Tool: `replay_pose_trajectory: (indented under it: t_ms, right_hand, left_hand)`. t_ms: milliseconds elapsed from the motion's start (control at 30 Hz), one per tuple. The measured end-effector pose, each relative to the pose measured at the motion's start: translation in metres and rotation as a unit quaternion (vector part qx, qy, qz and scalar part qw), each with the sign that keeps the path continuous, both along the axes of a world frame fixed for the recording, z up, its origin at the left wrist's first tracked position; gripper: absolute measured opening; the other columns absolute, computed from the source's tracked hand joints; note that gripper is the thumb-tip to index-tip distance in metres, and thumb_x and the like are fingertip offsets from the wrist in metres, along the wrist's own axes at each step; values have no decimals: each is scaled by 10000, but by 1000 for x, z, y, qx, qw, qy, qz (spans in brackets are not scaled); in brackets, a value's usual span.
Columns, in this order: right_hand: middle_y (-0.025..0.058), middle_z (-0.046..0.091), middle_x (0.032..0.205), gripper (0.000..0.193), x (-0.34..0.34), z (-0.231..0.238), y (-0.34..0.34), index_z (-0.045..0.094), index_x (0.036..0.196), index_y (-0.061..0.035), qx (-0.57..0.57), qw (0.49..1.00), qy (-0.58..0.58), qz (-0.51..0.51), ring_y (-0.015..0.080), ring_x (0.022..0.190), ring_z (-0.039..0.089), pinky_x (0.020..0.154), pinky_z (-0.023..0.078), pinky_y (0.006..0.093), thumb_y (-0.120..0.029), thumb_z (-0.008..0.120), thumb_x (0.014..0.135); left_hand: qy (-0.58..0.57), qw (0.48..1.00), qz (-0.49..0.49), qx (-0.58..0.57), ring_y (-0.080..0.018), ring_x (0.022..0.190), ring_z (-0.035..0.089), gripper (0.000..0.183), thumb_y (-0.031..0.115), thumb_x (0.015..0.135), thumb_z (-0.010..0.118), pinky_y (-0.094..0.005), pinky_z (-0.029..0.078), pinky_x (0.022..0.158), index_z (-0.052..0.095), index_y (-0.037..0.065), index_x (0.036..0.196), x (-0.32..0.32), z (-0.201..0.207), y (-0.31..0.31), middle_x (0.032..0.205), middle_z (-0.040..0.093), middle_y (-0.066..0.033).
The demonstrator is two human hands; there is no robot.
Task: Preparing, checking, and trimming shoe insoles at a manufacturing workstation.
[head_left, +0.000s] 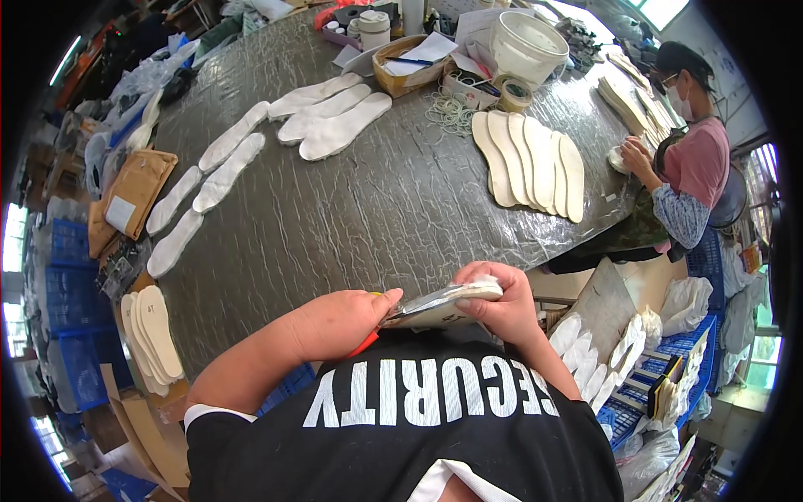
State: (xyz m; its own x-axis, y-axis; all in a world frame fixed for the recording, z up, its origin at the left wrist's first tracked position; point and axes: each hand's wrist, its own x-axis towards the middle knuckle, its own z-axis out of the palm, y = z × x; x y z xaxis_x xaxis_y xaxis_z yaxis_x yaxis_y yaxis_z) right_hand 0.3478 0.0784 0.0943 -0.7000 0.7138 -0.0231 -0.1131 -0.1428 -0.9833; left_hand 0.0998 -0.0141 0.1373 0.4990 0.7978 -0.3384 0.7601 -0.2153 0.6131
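Note:
My left hand (pixel 355 320) is closed around a pair of scissors (pixel 365 341) with red-orange handles, in front of my chest. The metal blades point right, along the edge of a pale insole (pixel 431 319). My right hand (pixel 508 303) grips the insole's right end, thumb on the near face and fingers over the top, where some white material bunches up. How far the blades are apart cannot be made out. Beyond my hands, a fanned row of cream insoles (pixel 537 167) lies on the dark table (pixel 335 217). White fluffy insoles (pixel 347 125) lie further left.
At the table's back stand a white bucket (pixel 529 46), a basket (pixel 401 75) with papers, a tape roll (pixel 513 92) and loose rubber bands (pixel 452 115). A co-worker (pixel 698 151) works at the right. Beside me are blue crates (pixel 623 418); more insoles (pixel 150 339) lie at left.

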Motion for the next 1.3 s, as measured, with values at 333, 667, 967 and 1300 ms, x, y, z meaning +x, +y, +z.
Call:
replay_pose_trajectory:
  t_ms: [333, 667, 967, 1300]
  right_hand:
    - [68, 657, 922, 174, 1, 9, -5, 636, 844, -7, 96, 995, -19, -31, 118, 807, 610, 714, 481, 249, -7, 770, 733]
    - [56, 653, 918, 164, -3, 11, -6, 650, 857, -16, 100, 995, -16, -19, 105, 793, 605, 691, 480, 244, -3, 764, 739]
    - [48, 658, 928, 143, -6, 8, -6, 668, 857, -19, 100, 995, -11, -6, 94, 768, 609, 671, 482, 233, -6, 758, 747]
    - [47, 659, 939, 145, -6, 5, -7, 672, 851, -8, 66, 998, 7, -17, 80, 774, 603, 670, 480, 224, 4, 766, 741]
  left_hand:
    - [3, 997, 14, -70, -336, 880, 655, 442, 104, 923, 537, -377, 530, 766, 429, -10, 1337, 1, -3, 1, 952, 652, -202]
    - [1, 998, -2, 62, -344, 879, 655, 460, 67, 870, 553, -390, 530, 763, 433, -98, 1282, -1, -12, -5, 948, 644, -218]
    - [-36, 990, -8, 138, -353, 882, 659, 466, 57, 874, 498, -390, 531, 775, 418, -143, 1288, -4, -19, -8, 935, 645, -247]
    - [-7, 996, -18, 91, -344, 774, 671, 472, 51, 855, 516, -390, 544, 690, 429, -146, 1275, -3, -12, -6, 867, 643, -240]
